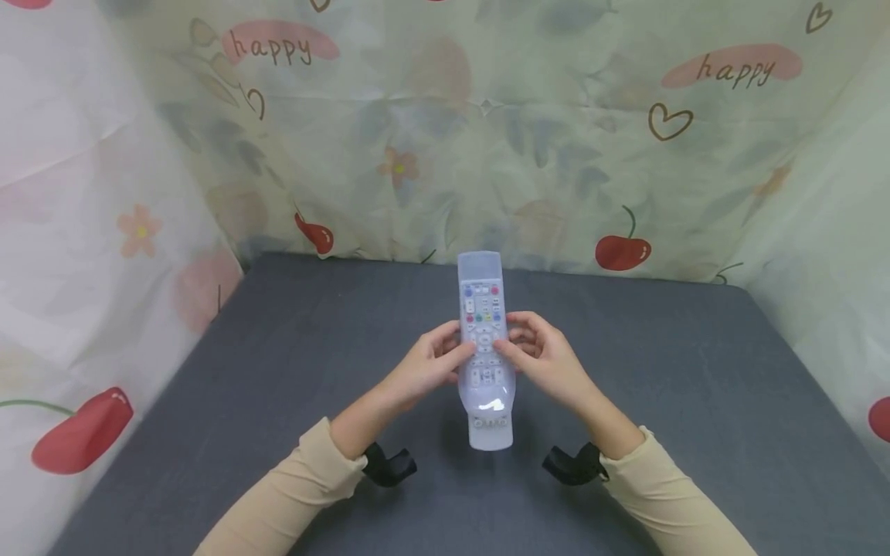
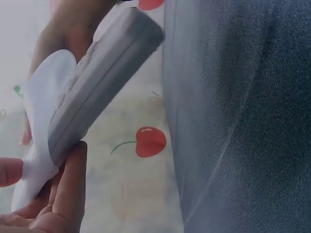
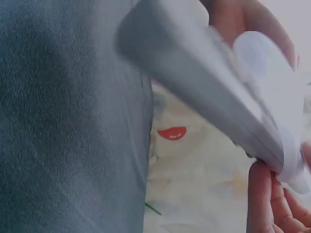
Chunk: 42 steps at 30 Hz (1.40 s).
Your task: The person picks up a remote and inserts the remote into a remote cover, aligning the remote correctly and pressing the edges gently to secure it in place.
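White remote (image 1: 487, 375), part-sleeved — between left hand (image 1: 426, 361) and right hand (image 1: 548, 358).

We see a person who wears long sleeves of plain, pale beige cloth. The left sleeve (image 1: 281, 494) has soft folds along the forearm and finishes in a loose, slightly uneven cuff (image 1: 331, 457). The right sleeve (image 1: 670, 494) is of the same colour, also creased near its edge. By each cuff there is a dark wrist piece: the left black piece (image 1: 391, 468) is curved and has a blunt end, and the right black piece (image 1: 572, 466) has a similar shape. Their small details are perhaps too dark for us to read. Both hands are bare.
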Each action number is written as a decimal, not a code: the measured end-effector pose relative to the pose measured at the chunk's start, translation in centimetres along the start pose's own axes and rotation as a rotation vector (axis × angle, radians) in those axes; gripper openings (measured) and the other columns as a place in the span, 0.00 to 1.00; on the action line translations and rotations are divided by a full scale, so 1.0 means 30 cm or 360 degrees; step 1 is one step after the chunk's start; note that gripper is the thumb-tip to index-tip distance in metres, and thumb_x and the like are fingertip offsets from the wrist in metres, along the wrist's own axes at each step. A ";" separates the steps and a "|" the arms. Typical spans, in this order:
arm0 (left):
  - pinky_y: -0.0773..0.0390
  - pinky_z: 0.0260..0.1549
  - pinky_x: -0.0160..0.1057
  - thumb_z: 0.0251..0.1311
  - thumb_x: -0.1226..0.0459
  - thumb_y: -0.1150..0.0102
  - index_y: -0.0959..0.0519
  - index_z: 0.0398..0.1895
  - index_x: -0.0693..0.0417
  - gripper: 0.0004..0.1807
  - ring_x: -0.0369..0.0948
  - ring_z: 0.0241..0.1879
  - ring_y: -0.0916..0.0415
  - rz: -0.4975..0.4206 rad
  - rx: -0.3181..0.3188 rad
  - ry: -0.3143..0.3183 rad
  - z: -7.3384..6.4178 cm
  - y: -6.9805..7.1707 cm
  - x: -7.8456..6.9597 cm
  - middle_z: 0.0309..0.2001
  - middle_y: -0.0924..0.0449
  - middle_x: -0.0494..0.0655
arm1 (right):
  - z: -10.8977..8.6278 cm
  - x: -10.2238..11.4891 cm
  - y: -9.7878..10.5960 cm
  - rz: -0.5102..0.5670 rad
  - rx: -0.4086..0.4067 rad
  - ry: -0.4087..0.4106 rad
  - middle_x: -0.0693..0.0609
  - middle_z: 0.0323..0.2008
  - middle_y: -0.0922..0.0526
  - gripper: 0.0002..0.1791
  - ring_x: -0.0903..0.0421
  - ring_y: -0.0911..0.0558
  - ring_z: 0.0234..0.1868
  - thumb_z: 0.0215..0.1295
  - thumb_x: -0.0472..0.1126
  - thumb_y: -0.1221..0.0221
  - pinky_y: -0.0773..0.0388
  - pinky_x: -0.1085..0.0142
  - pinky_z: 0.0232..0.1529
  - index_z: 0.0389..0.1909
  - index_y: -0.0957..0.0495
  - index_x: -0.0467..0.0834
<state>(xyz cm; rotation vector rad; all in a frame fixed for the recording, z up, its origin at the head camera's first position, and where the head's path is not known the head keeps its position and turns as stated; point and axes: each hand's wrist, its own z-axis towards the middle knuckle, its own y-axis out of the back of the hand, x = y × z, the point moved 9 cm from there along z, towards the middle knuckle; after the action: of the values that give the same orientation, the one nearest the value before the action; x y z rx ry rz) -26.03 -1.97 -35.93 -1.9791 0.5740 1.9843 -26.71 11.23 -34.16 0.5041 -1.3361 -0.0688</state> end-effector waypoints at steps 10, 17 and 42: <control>0.19 0.44 0.44 0.66 0.65 0.49 0.32 0.59 0.63 0.20 0.52 0.47 0.20 0.0129 -0.0191 -0.0145 0.009 0.015 -0.021 0.51 0.22 0.64 | -0.003 0.013 -0.001 -0.0013 -0.0034 0.0064 0.34 0.40 0.20 0.17 0.61 0.18 0.33 0.65 0.36 0.44 0.18 0.66 0.34 0.51 0.30 0.32; 0.19 0.43 0.43 0.65 0.67 0.48 0.31 0.58 0.65 0.20 0.51 0.45 0.19 0.0197 -0.0243 -0.0169 0.007 0.006 -0.019 0.48 0.21 0.64 | 0.007 0.032 0.043 -0.0165 -0.0106 0.0043 0.35 0.39 0.18 0.13 0.54 0.17 0.33 0.67 0.37 0.47 0.18 0.68 0.35 0.46 0.24 0.31; 0.19 0.40 0.42 0.64 0.70 0.49 0.27 0.54 0.68 0.16 0.52 0.43 0.19 -0.0027 -0.0519 -0.0068 -0.003 0.020 0.029 0.45 0.21 0.66 | -0.010 0.137 -0.008 -0.1216 -0.0262 0.0445 0.53 0.19 0.31 0.06 0.60 0.34 0.23 0.59 0.34 0.46 0.38 0.70 0.25 0.23 0.30 0.43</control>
<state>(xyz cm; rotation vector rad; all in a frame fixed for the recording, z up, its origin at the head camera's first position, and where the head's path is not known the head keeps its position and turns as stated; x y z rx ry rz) -26.24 -2.62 -36.76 -2.1043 0.2327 2.2203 -25.35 9.74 -30.57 0.8266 -0.7984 -0.7057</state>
